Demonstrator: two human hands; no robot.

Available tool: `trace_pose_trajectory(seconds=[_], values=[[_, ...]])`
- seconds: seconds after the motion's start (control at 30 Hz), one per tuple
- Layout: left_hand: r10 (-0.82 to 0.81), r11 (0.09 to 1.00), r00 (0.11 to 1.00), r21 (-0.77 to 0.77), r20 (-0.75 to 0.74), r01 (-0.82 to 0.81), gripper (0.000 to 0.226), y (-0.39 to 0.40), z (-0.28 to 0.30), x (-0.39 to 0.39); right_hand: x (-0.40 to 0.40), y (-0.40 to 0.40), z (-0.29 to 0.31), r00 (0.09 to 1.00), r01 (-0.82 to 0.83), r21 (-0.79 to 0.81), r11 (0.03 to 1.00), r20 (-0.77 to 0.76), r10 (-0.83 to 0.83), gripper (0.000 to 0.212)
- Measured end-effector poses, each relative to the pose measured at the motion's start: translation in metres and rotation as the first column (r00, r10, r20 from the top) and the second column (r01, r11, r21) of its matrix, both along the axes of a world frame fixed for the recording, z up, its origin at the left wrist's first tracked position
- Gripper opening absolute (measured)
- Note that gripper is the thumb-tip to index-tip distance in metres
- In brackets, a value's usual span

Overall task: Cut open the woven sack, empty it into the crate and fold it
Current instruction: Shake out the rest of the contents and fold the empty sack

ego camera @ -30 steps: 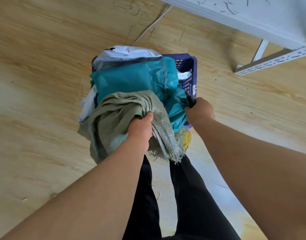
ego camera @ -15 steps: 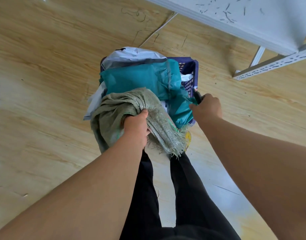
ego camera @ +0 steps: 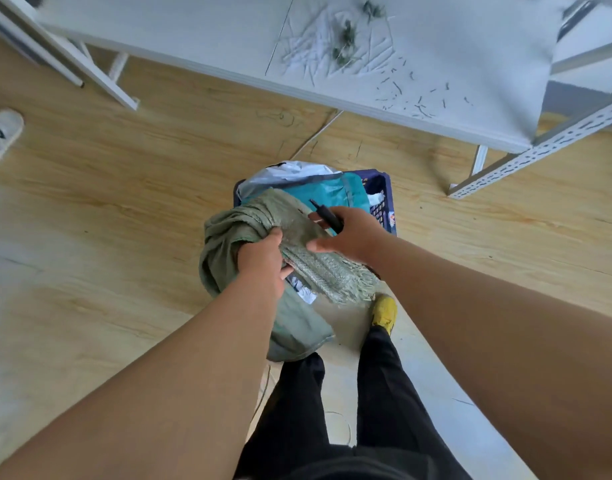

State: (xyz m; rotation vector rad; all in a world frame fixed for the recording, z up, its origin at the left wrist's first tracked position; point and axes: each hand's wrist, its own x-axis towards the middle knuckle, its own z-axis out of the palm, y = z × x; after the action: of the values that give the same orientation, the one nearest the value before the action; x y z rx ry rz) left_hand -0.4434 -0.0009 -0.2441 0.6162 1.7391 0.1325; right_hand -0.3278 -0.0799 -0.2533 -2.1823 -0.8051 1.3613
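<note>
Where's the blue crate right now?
On the wood floor mid-frame, the blue crate sits just beyond the green sack, below the white table.

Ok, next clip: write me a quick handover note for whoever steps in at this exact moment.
Left hand grips the bunched green sack above the blue crate.
Right hand holds a black cutter in its curled fingers, thumb stretched onto the sack's frayed open end.
Teal and white bags already sit piled in the crate, so the sack is cut open and looks mostly emptied; whether anything remains inside cannot be seen.
Left to do: put the cutter down, perhaps on the white table, check the sack is empty, fold it.
</note>
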Motion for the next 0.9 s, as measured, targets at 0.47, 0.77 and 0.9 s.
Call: trace_pose_trajectory(seconds=[0.47, 0.77, 0.9], values=[[-0.059, 0.991, 0.968, -0.101, 0.246, 0.086, 0.044, -0.053, -0.017, -0.016, -0.039, -0.055, -0.017, 0.975, 0.211, -0.015, 0.977, 0.078, -0.209, 0.052], [-0.192, 0.981, 0.912, 0.046, 0.361, 0.188, 0.034, -0.06, 0.06, -0.05, -0.04, -0.039, 0.058, 0.937, 0.101, 0.163, 0.981, 0.317, -0.149, 0.026], [-0.215, 0.974, 0.906, 0.147, 0.365, 0.173, 0.024, -0.057, 0.106, -0.083, -0.064, -0.02, 0.102, 0.934, -0.005, 0.283, 0.959, 0.344, -0.097, 0.027]])
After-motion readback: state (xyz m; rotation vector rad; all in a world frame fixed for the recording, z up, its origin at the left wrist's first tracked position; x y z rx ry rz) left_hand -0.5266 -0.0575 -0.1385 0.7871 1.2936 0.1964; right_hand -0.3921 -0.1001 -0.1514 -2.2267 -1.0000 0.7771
